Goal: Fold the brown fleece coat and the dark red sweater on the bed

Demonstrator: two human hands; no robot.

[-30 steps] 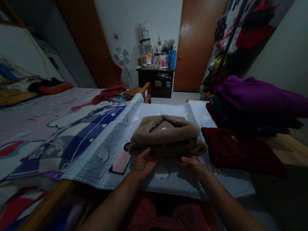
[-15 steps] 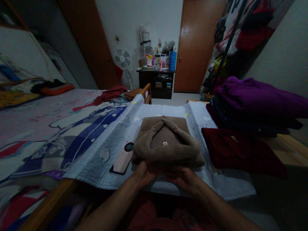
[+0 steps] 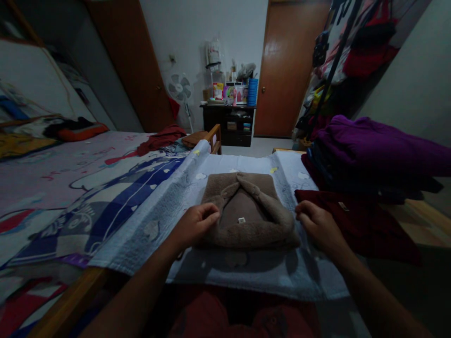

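Note:
A folded brown plush garment lies on the light blue quilted cloth in front of me. Its collar forms a triangle around a small white label. At its left edge is my left hand, fingers curled in; whether it touches the fabric I cannot tell. On the other side my right hand is held just off the garment's right edge, fingers curled with nothing seen in them. The phone to the left is mostly covered by my left hand and forearm.
Beside my right hand lies a folded dark red garment, with a stack of folded clothes topped by a purple one behind it. A bed with a blue patterned blanket is to the left. A fan stands farther back.
Both hands have left the garment's front edge and moved apart and upward, the left to its left side, the right to its right side. The garment stays in place.

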